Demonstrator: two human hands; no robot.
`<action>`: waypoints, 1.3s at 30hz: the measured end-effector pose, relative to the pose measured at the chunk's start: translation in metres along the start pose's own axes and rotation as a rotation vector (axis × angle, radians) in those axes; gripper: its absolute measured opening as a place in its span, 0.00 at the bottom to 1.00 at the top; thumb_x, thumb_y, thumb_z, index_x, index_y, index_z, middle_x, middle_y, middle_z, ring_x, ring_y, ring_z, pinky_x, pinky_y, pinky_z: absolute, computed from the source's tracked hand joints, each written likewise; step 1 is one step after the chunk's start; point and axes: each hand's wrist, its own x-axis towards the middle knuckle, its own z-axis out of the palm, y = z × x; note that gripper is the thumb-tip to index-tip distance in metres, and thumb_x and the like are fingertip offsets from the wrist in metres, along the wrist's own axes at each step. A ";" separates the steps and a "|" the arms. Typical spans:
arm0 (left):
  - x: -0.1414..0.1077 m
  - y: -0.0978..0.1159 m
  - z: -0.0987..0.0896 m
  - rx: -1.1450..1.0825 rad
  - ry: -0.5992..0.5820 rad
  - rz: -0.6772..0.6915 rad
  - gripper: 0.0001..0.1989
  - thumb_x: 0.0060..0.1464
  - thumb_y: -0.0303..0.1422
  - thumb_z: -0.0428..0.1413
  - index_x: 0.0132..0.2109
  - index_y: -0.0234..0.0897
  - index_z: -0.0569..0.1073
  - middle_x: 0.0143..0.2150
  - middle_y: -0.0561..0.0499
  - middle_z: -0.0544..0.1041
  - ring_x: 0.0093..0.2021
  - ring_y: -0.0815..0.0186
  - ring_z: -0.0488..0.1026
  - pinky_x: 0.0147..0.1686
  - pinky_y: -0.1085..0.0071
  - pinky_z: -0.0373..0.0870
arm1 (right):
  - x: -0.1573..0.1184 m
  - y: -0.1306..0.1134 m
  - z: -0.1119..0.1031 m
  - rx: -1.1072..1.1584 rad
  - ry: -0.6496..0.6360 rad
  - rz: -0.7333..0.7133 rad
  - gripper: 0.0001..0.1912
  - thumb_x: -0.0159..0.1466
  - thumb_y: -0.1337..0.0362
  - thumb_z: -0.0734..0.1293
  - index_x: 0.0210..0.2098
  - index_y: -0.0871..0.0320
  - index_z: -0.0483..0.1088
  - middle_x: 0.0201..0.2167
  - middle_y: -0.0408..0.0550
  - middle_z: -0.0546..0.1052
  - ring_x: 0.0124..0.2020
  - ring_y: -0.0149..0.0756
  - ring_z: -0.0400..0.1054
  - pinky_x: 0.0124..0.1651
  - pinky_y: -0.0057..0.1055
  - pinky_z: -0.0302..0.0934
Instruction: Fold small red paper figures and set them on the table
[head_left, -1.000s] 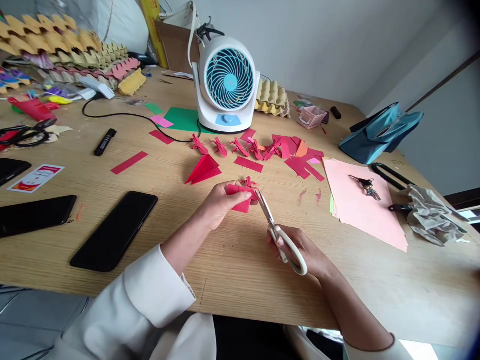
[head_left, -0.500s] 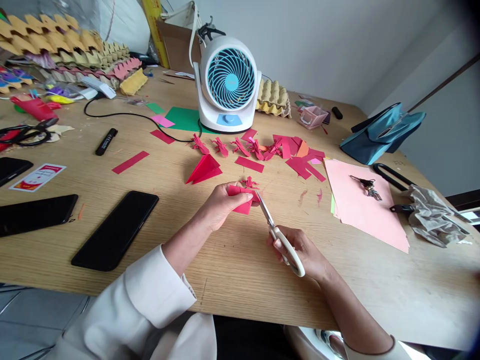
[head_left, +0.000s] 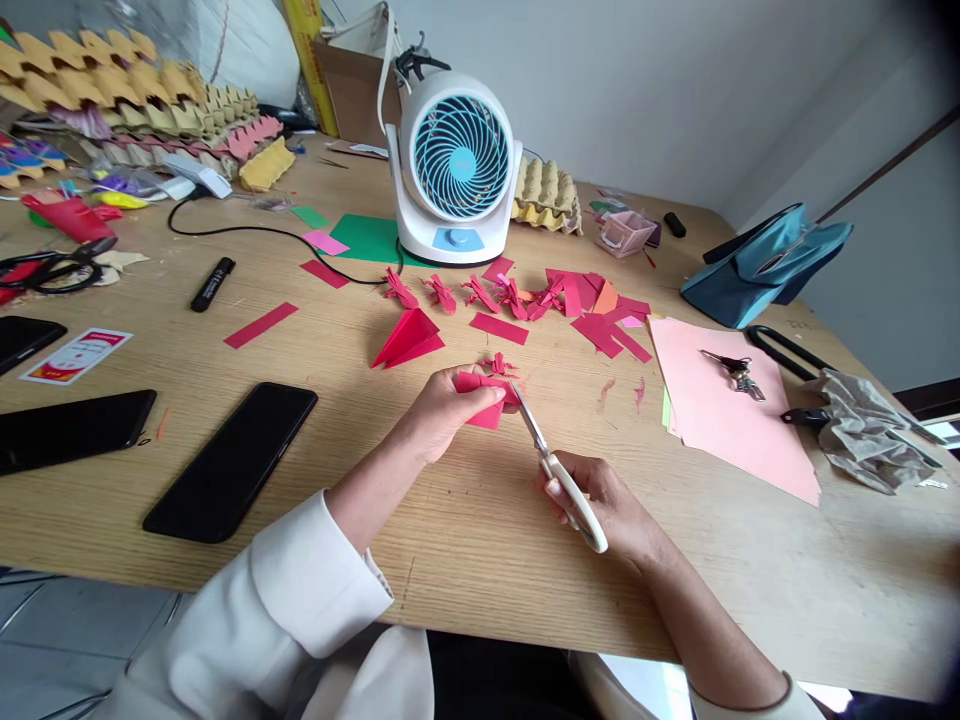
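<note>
My left hand [head_left: 450, 405] pinches a piece of red paper [head_left: 484, 413] above the middle of the table, the thumb lying across it. In my right hand [head_left: 600, 500] is a pair of scissors [head_left: 574, 500] with pale handles. Its metal blades point up and left, and the tips meet the right edge of the paper; whether they are cutting into it I cannot tell. Just beyond the paper lies a small red cut-paper figure [head_left: 497, 365]. Farther back is a row of similar red paper figures [head_left: 441, 294], with a folded red paper [head_left: 409, 338] in front.
A white fan [head_left: 461, 160] stands at the back. A black phone [head_left: 232, 460] lies left of my arm, a marker [head_left: 213, 284] behind it. Pink sheets [head_left: 720, 420] with keys [head_left: 739, 375] are on the right, near a blue bag [head_left: 757, 270]. Egg trays [head_left: 97, 80] are stacked back left.
Almost nothing differs. The scissors' handles have shifted very slightly in my right hand; my left hand and the red paper stay in place.
</note>
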 end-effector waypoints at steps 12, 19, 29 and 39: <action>0.000 0.000 0.000 -0.028 -0.009 -0.003 0.09 0.41 0.31 0.67 0.29 0.31 0.78 0.32 0.47 0.82 0.34 0.63 0.79 0.40 0.66 0.76 | -0.001 -0.004 0.000 -0.018 0.009 0.022 0.22 0.65 0.44 0.63 0.27 0.57 0.61 0.20 0.39 0.63 0.22 0.29 0.55 0.26 0.29 0.49; 0.000 0.001 0.000 -0.033 0.001 -0.012 0.08 0.41 0.31 0.67 0.28 0.31 0.77 0.32 0.47 0.82 0.35 0.63 0.80 0.40 0.67 0.76 | 0.000 -0.001 0.000 -0.074 0.051 0.013 0.21 0.65 0.47 0.63 0.26 0.57 0.61 0.19 0.40 0.63 0.21 0.28 0.55 0.26 0.29 0.48; -0.001 0.003 0.001 -0.031 -0.001 -0.012 0.09 0.41 0.32 0.68 0.28 0.31 0.78 0.32 0.46 0.82 0.35 0.62 0.79 0.42 0.64 0.76 | 0.001 0.002 0.002 -0.106 0.099 0.017 0.21 0.65 0.49 0.64 0.24 0.56 0.60 0.18 0.39 0.62 0.21 0.27 0.53 0.25 0.28 0.46; 0.001 0.001 -0.004 -0.023 0.022 -0.032 0.11 0.41 0.34 0.70 0.31 0.32 0.80 0.33 0.47 0.82 0.34 0.64 0.79 0.39 0.68 0.74 | 0.005 0.007 -0.009 -0.264 0.293 0.001 0.20 0.65 0.49 0.64 0.25 0.57 0.64 0.21 0.39 0.60 0.24 0.28 0.52 0.27 0.27 0.48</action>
